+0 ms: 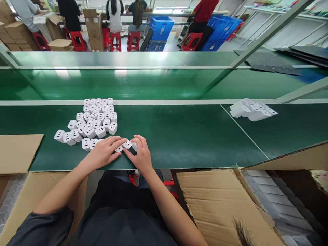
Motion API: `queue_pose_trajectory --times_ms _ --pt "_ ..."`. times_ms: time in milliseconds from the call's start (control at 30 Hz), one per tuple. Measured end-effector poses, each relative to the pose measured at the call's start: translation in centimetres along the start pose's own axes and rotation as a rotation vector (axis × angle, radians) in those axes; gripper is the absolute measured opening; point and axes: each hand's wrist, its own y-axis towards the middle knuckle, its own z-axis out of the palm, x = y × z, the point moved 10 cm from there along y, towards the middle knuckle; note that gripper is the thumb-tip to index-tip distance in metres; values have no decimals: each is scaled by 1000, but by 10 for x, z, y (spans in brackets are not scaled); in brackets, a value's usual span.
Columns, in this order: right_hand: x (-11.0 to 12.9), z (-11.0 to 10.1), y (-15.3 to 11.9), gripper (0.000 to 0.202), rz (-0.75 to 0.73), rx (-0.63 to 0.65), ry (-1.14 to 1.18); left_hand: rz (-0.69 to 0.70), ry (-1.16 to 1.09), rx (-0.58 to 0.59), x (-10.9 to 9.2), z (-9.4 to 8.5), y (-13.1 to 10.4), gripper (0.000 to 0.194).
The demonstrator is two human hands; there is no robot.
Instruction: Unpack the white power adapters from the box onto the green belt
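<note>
Several white USB chargers (89, 131), each with two dark slots on its face, stand in uneven rows on the green work surface (179, 136). At the near end, a short row runs under my left hand (106, 150); its fingers and thumb close around a white charger (119, 149) there. My right hand (140, 153) pinches a tilted white charger (127, 144) between thumb and fingers, and the left fingertips touch it too. Another charger (134, 146) shows partly behind the right fingers. My left palm hides part of the row.
Bagged white pieces (252, 109) lie at the right. Cardboard (20, 153) rests at the left edge, and an open carton (217, 205) stands below right. Metal posts (269, 34) cross the upper right. Across the line, people sit on red stools (115, 41) near blue crates (161, 29).
</note>
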Motion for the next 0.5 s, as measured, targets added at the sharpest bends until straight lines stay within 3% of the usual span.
queue_pose_trajectory --times_ms 267,400,500 --pt "11 2 -19 62 -43 224 252 -157 39 -127 -6 19 1 63" --pt "-2 2 -21 66 26 310 350 -134 46 -175 -10 22 8 48" --pt "-13 -2 -16 65 58 282 337 -50 16 -109 -15 24 12 43"
